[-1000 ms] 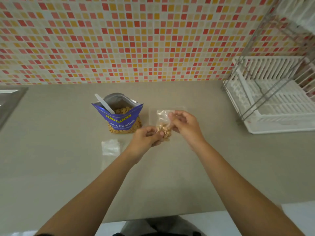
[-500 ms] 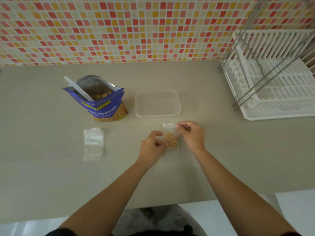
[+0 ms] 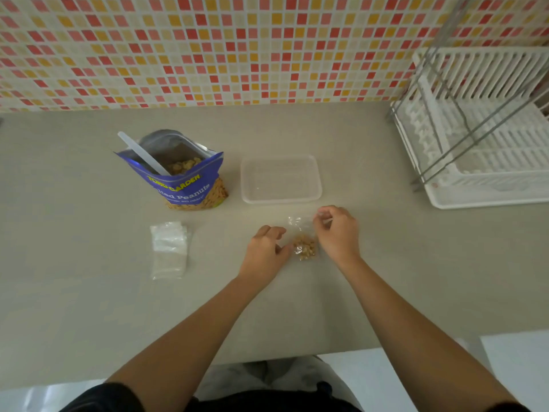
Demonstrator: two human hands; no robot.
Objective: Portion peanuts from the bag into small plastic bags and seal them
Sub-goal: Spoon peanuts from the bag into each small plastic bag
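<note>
Mid-frame on the bench (image 3: 89,263) lies the filled small bag (image 3: 298,226), the right hand (image 3: 337,233) pinching its top corner, the left hand (image 3: 264,251) slack-gripped just beside it; I'd steady the bag and pinch evenly along the seal.

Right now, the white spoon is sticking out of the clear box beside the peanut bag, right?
No. In the head view the white spoon sticks out of the peanut bag itself, not the clear box beside it.
</note>
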